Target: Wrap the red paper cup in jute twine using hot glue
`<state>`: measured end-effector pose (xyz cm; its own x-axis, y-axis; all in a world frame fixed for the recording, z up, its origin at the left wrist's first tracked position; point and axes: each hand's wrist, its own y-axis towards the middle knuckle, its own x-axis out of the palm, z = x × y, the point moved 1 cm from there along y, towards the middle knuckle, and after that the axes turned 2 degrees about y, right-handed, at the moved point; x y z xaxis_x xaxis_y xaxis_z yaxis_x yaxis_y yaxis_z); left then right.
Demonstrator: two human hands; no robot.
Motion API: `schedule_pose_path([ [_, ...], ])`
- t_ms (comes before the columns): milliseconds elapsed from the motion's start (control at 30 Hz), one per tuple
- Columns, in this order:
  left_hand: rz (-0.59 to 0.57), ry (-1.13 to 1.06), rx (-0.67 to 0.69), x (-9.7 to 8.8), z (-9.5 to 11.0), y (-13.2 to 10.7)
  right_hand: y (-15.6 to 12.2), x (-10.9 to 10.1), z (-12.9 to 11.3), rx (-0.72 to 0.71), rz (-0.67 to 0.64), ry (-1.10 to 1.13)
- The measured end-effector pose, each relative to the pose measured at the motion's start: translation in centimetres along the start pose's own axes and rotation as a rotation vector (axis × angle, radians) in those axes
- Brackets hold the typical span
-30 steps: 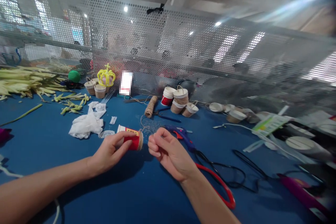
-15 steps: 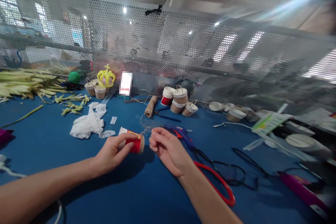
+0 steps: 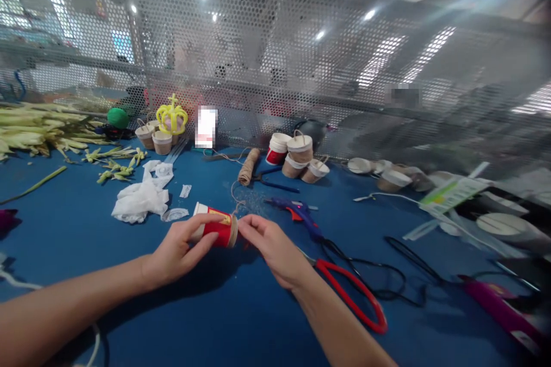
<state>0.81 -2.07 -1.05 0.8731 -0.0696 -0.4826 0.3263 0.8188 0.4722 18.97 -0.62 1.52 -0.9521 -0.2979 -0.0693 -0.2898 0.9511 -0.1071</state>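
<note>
A small red paper cup lies on its side over the blue table, its base wrapped in twine. My left hand is closed round the cup from below and the left. My right hand pinches a thin strand of twine right at the cup's base. That strand runs back toward a twine spool further up the table.
A blue glue gun, red-handled scissors and black cables lie right of my hands. Crumpled white plastic sits at left, finished twine-wrapped cups and a yellow crown by the perforated metal screen. Green leaves are piled far left.
My right hand has moved left, closing the gap until its fingertips touch the cup's base. The left hand has kept hold of the cup.
</note>
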Motion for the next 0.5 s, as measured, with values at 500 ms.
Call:
schedule_pose_path([
  [500, -0.061, -0.722, -0.561, -0.5, 0.7, 2.2, -1.5, 0.3, -2.9, -0.071, -0.014, -0.451],
])
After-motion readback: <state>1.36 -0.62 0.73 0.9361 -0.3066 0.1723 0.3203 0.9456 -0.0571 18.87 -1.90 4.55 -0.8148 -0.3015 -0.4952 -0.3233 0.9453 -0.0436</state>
